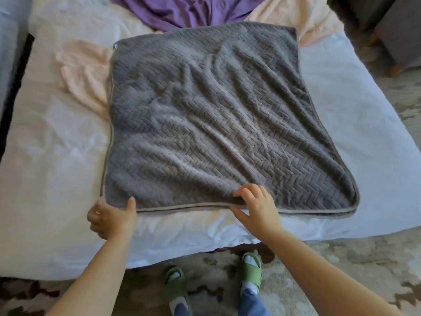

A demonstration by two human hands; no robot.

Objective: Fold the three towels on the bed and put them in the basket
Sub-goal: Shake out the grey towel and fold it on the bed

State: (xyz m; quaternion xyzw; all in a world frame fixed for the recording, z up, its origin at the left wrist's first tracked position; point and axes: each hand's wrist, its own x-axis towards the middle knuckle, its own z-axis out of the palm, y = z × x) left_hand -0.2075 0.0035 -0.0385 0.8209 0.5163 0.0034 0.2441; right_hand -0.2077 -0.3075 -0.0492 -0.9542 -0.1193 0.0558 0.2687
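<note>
Head view: I am gripping the near hem of the grey towel [216, 115], left hand [111, 216] pinching its left corner, right hand [256, 207] pinching midway along. It is lying spread on the bed [57, 179], far edge straight ahead.

A person, seen from a camera worn on the head. Both forearms are bare along their whole visible length, from the lower edge of the picture to the left hand [109, 220] and the right hand [255, 208]. On the feet are chunky green slide sandals, the left sandal [176, 286] and the right sandal [251, 271], each with one broad, smooth strap across the foot and an open toe. White socks [249, 261] show at the toe openings. Blue trousers [252, 302], denim-like in tone, reach down to the ankles.
</note>
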